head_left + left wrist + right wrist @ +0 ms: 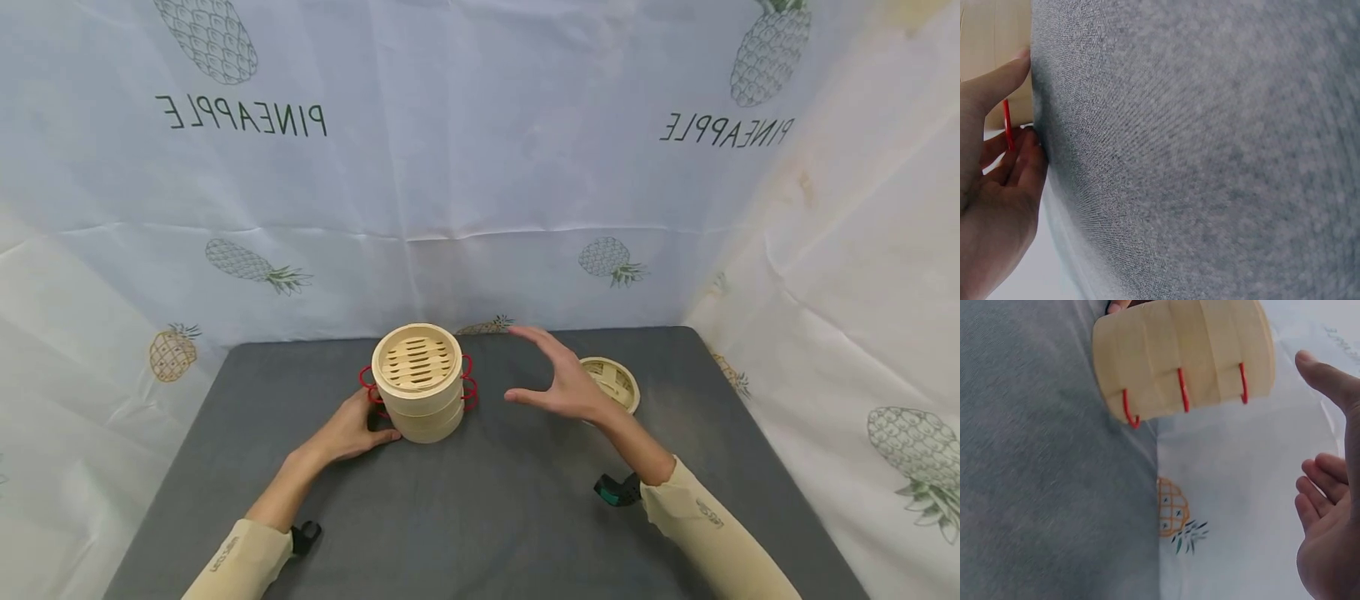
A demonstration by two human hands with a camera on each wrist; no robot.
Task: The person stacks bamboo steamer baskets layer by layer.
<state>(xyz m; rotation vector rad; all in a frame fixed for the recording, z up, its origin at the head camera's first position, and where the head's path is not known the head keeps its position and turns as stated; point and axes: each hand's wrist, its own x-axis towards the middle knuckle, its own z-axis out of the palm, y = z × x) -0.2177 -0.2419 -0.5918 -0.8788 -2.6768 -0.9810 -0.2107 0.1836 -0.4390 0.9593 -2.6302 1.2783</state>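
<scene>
From the head camera, a stacked bamboo steamer [418, 383] stands on the grey bench [480, 517]; the left hand [352, 431] curls against its left base, and the right hand [566, 385] hovers spread open to its right, holding nothing, before a lid [617, 382]. The left wrist camera shows fingers [1004, 81] touching the steamer's wall beside a red handle [1007, 124]. The right wrist camera shows the steamer apart from the open hand.

- Bright, even, diffuse light; shadows are faint.
- The head view is sharp, with wide-angle bending toward its edges.
- Both wrist views are soft, their close surfaces blurred.
- No glare.
</scene>
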